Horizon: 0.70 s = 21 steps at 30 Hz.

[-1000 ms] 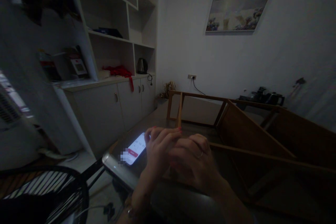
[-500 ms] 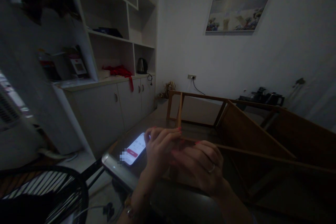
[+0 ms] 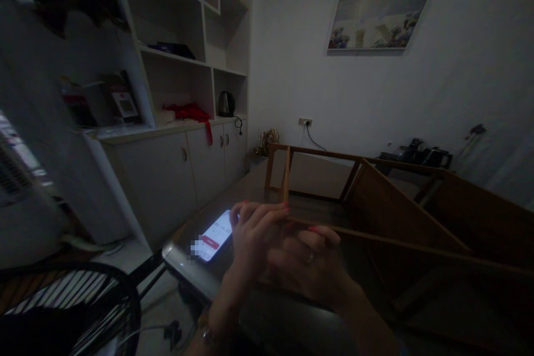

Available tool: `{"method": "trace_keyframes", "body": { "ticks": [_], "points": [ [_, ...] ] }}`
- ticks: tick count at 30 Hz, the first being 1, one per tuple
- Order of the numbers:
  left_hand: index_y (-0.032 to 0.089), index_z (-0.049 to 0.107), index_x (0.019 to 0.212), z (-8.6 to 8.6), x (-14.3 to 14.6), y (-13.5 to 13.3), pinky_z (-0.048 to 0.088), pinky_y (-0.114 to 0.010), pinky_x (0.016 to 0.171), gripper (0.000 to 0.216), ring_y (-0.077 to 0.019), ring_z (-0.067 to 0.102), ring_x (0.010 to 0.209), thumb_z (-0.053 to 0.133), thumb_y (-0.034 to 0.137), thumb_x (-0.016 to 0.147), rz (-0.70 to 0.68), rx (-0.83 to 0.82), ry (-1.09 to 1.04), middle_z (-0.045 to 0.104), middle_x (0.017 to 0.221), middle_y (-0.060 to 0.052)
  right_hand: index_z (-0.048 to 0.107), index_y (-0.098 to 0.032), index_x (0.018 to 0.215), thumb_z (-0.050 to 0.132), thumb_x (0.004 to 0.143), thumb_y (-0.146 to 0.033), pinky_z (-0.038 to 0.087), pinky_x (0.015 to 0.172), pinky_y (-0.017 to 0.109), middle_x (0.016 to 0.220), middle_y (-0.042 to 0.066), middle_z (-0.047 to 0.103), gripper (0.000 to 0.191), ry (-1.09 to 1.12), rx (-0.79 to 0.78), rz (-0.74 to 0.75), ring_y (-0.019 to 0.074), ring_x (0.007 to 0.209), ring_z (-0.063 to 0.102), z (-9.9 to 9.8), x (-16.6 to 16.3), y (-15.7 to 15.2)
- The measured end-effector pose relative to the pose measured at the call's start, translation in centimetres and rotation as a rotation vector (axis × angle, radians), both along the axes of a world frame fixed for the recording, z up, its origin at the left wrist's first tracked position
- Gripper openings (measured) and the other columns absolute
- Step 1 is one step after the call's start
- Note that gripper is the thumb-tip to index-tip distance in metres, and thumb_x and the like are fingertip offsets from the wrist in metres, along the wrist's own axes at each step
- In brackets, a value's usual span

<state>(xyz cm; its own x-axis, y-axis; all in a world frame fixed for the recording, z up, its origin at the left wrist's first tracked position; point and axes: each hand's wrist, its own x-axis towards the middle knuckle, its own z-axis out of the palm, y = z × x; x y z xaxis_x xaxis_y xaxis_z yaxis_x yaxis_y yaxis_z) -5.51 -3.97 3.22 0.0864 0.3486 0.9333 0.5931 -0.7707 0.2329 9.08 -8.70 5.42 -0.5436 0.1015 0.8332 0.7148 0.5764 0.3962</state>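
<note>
Lit screen of the phone (image 3: 214, 235): a red button and rows of small print, too fine to read, one corner blurred out. On the shelf unit (image 3: 167, 55), a small boxy device (image 3: 124, 104) with a red-and-white panel, lettering likewise illegible.

Phone flat on the glass table (image 3: 179, 267), close to its near left corner. Left hand (image 3: 254, 233) palm down over the phone's right end, fingers (image 3: 271, 211) half bent and pointing right, nails painted red, slack and gripping nothing. Contact with the screen hidden by the hand itself. Bracelet (image 3: 206, 336) at that wrist. Right hand (image 3: 308, 267) just beside the left and touching it, fingers loosely bent, released, a ring (image 3: 310, 257) on one of them, nothing held as far as visible.

Past the hands, toward the table's far edge, an open wooden frame (image 3: 375, 200), tilted. In the shelf compartments: a kettle (image 3: 226, 104), a red cloth (image 3: 189, 112) draped over the counter edge, a dark flat item (image 3: 171, 50) one shelf higher. On the wall, a framed picture (image 3: 381, 14) and a socket (image 3: 305, 122) with a cable. Black wire grille (image 3: 70, 300) off the table's left edge.
</note>
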Motion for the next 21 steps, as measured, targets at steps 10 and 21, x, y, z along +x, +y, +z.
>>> {"method": "trace_keyframes", "body": {
  "ticks": [10, 21],
  "points": [
    [0.029, 0.067, 0.103, 0.5, -0.4, -0.5, 0.033, -0.041, 0.090, 0.012, -0.0214, 0.061, 0.091, 0.056, 0.034, 0.101, -0.004, -0.036, 0.052, 0.081, 0.103, 0.003, 0.071, -0.031, 0.103, 0.054, 0.102, -0.031, 0.029, 0.092, 0.032, 0.079, -0.006, 0.070, 0.017, 0.059, -0.053, 0.022, 0.0166, 0.092, 0.047, 0.6, 0.5, -0.3],
    [0.027, 0.067, 0.099, 0.1, 0.0, -0.1, 0.033, -0.040, 0.087, 0.011, -0.0210, 0.060, 0.088, 0.056, 0.030, 0.100, 0.006, 0.012, 0.016, 0.080, 0.098, 0.002, 0.070, -0.030, 0.079, 0.048, 0.106, -0.035, 0.026, 0.092, 0.035, 0.077, -0.007, 0.072, 0.035, 0.125, -0.145, 0.091, 0.0166, 0.088, 0.049, 1.2, 0.3, -0.2]
  ]
}}
